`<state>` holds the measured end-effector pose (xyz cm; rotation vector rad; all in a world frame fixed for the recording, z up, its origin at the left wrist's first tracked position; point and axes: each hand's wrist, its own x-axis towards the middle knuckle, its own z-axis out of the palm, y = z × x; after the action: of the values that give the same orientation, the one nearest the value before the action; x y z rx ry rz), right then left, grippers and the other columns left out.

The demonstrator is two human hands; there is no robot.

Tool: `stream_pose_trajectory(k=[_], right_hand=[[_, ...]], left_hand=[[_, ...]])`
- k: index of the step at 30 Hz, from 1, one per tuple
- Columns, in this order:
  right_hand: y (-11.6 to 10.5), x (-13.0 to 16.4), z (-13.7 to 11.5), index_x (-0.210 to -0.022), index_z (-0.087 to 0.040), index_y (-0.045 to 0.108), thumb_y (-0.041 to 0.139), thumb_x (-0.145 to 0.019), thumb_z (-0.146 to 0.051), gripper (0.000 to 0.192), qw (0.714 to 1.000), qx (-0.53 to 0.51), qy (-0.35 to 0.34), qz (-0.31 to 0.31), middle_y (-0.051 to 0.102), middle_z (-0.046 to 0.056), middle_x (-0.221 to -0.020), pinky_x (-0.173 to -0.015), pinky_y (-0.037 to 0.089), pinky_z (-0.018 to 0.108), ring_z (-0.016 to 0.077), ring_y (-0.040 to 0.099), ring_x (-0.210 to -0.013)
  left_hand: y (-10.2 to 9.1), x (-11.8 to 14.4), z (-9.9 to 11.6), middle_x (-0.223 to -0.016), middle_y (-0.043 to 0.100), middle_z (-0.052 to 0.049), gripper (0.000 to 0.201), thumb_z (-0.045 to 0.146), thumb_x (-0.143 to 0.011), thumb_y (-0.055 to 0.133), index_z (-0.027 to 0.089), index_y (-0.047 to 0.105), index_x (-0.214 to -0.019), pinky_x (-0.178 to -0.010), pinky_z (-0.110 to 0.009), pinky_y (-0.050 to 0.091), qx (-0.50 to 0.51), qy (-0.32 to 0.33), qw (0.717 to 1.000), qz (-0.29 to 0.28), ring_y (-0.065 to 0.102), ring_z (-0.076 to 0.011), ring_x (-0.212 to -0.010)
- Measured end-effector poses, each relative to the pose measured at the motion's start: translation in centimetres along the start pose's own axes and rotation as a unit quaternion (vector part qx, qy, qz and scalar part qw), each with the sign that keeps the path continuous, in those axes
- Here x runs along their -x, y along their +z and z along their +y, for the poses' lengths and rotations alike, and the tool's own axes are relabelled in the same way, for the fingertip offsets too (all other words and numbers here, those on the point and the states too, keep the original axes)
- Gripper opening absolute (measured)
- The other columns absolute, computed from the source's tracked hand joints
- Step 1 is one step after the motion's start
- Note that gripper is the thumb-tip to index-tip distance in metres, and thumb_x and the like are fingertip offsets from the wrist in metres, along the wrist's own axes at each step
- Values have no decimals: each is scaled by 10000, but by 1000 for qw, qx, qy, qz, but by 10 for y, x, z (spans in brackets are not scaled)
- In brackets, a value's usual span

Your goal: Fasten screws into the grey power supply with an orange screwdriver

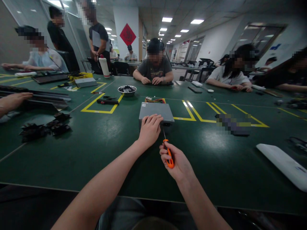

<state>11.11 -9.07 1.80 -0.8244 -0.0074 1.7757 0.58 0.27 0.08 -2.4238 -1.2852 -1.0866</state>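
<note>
A grey metal computer power supply (155,110) lies on the green table, its bundle of coloured wires (155,100) at the far side. My left hand (150,129) grips its near edge, fingers bent over the top face; the thumb is hidden. An orange-handled screwdriver (170,158) is held in my right hand (176,161), fingers closed around the handle. Its thin shaft points up and away to the near side of the power supply, by the dark socket. Whether the tip touches the casing I cannot tell.
A metal bowl (127,90) of small parts stands beyond, left of the power supply. Dark parts (45,127) lie at left near a co-worker's hand (14,101). A white elongated object (283,164) lies at right. Several people sit around the table.
</note>
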Motion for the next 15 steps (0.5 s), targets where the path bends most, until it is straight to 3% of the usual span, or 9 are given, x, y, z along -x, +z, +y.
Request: stream_pose_trajectory(k=[9, 15], right_hand=[[0, 1, 2, -907, -75, 539, 444, -869, -225, 181, 999, 9, 44, -14, 516, 25, -689, -425, 438, 102, 35, 481, -509], [-1, -1, 2, -944, -67, 544, 414, -877, -231, 220, 998, 34, 29, -44, 496, 13, -650, -363, 374, 107, 37, 442, -477]], left_hand=[[0, -2, -1, -1210, 554, -13, 301, 135, -827, 427, 220, 512, -1103, -986, -361, 274, 9, 1, 1000, 2, 438, -174, -1163], [1, -2, -1, -1200, 560, -14, 301, 130, -824, 432, 219, 514, -1099, -992, -359, 265, 9, 3, 1000, 5, 444, -172, -1155]])
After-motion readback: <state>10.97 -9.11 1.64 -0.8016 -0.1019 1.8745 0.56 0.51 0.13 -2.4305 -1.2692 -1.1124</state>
